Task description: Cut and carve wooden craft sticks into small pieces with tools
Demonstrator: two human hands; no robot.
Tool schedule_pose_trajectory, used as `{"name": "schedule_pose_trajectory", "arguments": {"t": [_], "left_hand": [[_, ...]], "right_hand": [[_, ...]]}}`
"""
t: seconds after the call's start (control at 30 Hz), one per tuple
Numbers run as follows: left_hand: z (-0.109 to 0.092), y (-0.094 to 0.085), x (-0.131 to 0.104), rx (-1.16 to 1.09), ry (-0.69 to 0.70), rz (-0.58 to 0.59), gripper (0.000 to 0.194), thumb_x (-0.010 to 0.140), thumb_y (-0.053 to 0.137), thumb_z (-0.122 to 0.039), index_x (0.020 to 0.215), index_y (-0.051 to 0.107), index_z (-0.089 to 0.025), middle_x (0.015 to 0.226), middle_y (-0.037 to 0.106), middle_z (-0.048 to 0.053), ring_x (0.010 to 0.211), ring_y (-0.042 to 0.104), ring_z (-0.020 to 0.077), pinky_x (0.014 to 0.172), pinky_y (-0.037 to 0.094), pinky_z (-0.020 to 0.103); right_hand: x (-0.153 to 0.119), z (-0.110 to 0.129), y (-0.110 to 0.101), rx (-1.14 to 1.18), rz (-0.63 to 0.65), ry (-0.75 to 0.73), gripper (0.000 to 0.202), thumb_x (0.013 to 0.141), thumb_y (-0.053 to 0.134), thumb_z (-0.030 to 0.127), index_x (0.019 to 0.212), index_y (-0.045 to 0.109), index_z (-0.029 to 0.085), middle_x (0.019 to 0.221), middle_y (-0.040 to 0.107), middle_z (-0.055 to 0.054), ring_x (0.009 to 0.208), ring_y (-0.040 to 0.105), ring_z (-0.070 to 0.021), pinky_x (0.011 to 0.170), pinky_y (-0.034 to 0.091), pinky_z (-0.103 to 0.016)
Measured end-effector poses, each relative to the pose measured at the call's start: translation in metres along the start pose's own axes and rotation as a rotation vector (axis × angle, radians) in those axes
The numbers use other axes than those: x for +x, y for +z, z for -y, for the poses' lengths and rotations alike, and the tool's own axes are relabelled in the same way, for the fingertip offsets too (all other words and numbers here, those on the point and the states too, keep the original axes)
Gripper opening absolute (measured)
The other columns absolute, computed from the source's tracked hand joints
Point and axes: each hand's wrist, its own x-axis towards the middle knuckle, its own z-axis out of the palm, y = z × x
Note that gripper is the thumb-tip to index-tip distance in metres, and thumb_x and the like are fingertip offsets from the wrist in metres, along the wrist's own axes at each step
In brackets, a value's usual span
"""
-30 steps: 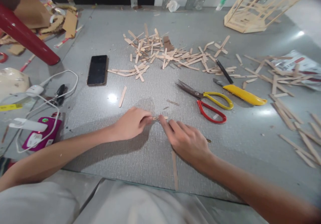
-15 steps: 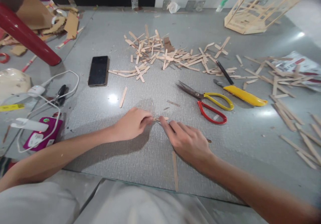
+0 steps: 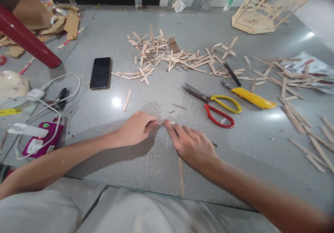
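Between thumb and fingers, my left hand (image 3: 138, 127) pinches a small piece of wooden craft stick (image 3: 171, 123) just above the table. My right hand (image 3: 194, 144) meets it from the other side, index finger stretched along to the piece and the other fingers curled. From behind the right hand pokes the end of a slim dark tool (image 3: 214, 145); the rest of it is hidden under the palm. Thin wood shavings (image 3: 179, 106) lie just beyond the fingertips. A longer flat stick (image 3: 181, 177) runs below the right hand toward the table edge.
Scissors (image 3: 216, 104) with red and yellow handles and a yellow utility knife (image 3: 253, 98) lie to the right. A pile of craft sticks (image 3: 180, 57) spreads behind. A phone (image 3: 101, 72), a purple power adapter (image 3: 43, 139) with white cables, and a stick-built frame (image 3: 253, 24) surround the area.
The view has shifted slightly. Both hands keep nearly the same position, with the right index finger still at the small wooden piece.
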Motion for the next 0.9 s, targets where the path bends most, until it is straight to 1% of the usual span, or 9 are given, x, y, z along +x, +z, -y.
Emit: {"name": "schedule_pose_trajectory", "arguments": {"t": [0.13,0.2,0.3,0.53,0.73,0.9], "left_hand": [[0.0039,0.002,-0.0008,-0.017,0.015,-0.016,0.037,0.102,0.04,-0.024,0.067,0.047,-0.017,0.056,0.042,-0.005,0.053,0.036,0.0097,0.057,0.027,0.026],[0.0048,0.0024,-0.0006,-0.028,0.018,-0.02,0.035,0.102,0.041,-0.022,0.068,0.049,-0.017,0.058,0.045,-0.004,0.054,0.038,0.0098,0.058,0.029,0.025],[0.0045,0.0021,0.0,-0.022,0.008,-0.024,0.033,0.101,0.042,-0.021,0.068,0.05,-0.016,0.058,0.046,-0.004,0.055,0.039,0.0098,0.059,0.029,0.025],[0.0025,0.0013,0.0008,-0.005,0.007,-0.018,0.035,0.1,0.042,-0.02,0.066,0.046,-0.017,0.057,0.041,-0.005,0.054,0.035,0.0098,0.058,0.025,0.027],[0.0022,0.0014,0.0003,-0.007,0.011,-0.009,0.037,0.102,0.041,-0.022,0.065,0.045,-0.017,0.057,0.04,-0.005,0.054,0.034,0.0098,0.059,0.026,0.026],[0.0021,0.0008,-0.0001,-0.006,0.01,-0.016,0.036,0.102,0.041,-0.022,0.067,0.047,-0.017,0.057,0.043,-0.004,0.055,0.037,0.0099,0.059,0.027,0.026]], "right_hand": [[-0.0029,-0.0006,0.0002,-0.032,-0.08,-0.011,0.037,0.09,0.048,-0.001,0.122,0.066,0.007,0.066,0.059,0.0,0.056,0.05,-0.0119,0.053,0.037,-0.028],[-0.0041,-0.0013,0.0001,-0.032,-0.098,-0.02,0.037,0.09,0.048,-0.001,0.121,0.066,0.007,0.065,0.058,0.001,0.055,0.049,-0.0117,0.053,0.038,-0.028],[-0.0042,-0.0021,0.0005,-0.037,-0.11,-0.02,0.036,0.091,0.046,-0.001,0.119,0.068,0.007,0.065,0.058,0.001,0.055,0.049,-0.0115,0.053,0.038,-0.027],[-0.0027,-0.0013,0.0009,-0.047,-0.105,-0.025,0.037,0.093,0.043,-0.001,0.117,0.07,0.008,0.065,0.059,0.0,0.055,0.051,-0.0115,0.053,0.037,-0.027],[0.0005,-0.0003,-0.0019,-0.073,-0.071,-0.037,0.038,0.093,0.041,0.0,0.116,0.071,0.008,0.066,0.06,-0.001,0.054,0.053,-0.0127,0.051,0.038,-0.028],[-0.0009,-0.0005,-0.001,-0.068,-0.114,-0.022,0.036,0.093,0.044,0.0,0.115,0.071,0.007,0.064,0.058,0.001,0.052,0.051,-0.0116,0.051,0.038,-0.027]]}}
